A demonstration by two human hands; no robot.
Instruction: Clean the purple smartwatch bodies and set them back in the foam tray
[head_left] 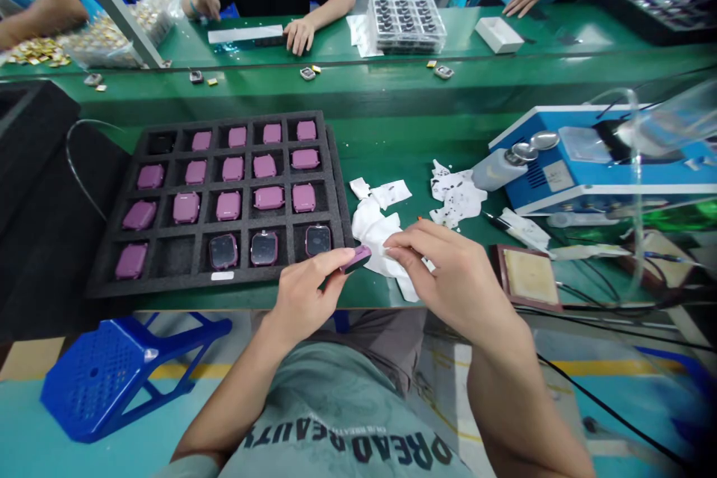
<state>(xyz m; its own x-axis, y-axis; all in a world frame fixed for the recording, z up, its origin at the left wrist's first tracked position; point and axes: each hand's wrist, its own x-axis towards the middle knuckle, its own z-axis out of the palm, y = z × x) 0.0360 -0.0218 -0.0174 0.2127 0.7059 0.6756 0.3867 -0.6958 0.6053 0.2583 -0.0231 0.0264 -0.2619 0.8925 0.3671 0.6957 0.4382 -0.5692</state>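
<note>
My left hand [308, 295] pinches a purple smartwatch case [357, 260] with a dark face, tilted between thumb and fingers. Just right of it, my right hand [456, 280] is closed in a pinch; what its fingertips hold, if anything, is too small to make out. Crumpled white tissue [373, 228] lies on the green bench beneath and behind both hands. To the left, a black foam tray [168, 287] carries several purple watch cases [228, 205] in its compartments. Three in the front row, including one watch [264, 248], show dark screens upward.
Stained wipes [458, 194] and a pump bottle [500, 166] stand beside a blue machine [582, 157]. A sponge holder [529, 276] and cables lie at right. Across the conveyor [370, 93], which bears small watch parts, other people work. A blue stool [95, 381] is at lower left.
</note>
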